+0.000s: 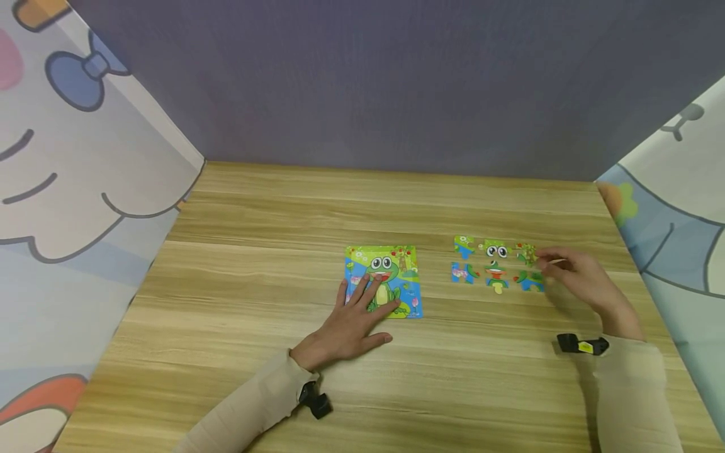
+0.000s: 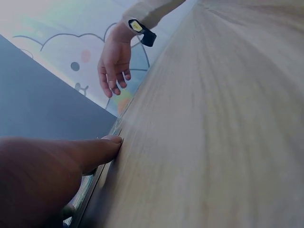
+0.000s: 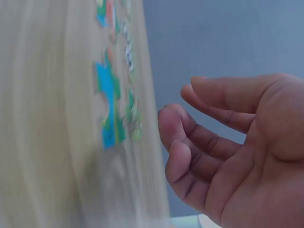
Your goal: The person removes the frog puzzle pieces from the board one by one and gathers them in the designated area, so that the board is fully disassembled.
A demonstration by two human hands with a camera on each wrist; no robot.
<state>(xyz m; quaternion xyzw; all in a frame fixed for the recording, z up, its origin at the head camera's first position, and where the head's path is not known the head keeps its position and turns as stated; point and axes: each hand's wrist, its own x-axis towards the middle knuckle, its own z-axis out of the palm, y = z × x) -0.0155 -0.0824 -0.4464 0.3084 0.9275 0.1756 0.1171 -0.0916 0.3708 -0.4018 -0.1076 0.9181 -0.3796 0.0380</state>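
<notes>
A square frog picture puzzle board (image 1: 409, 286) lies on the table. My left hand (image 1: 347, 328) rests on its lower left part with fingers spread, covering some of the frog. To the right, several loose jigsaw pieces lie in two rows, among them one with the frog's eyes (image 1: 496, 250) and one with its mouth (image 1: 495, 273). My right hand (image 1: 580, 280) is above the right end of these rows, beside the top right piece (image 1: 525, 253). In the right wrist view its fingers curve loosely above the table with nothing between them, near a blue and green piece (image 3: 109, 88).
The wooden table (image 1: 272, 264) carries the puzzle. A dark grey panel (image 1: 385, 88) stands along its far edge. Walls with cartoon drawings (image 1: 113, 170) flank it on both sides. Each wrist wears a black strap (image 1: 582, 345).
</notes>
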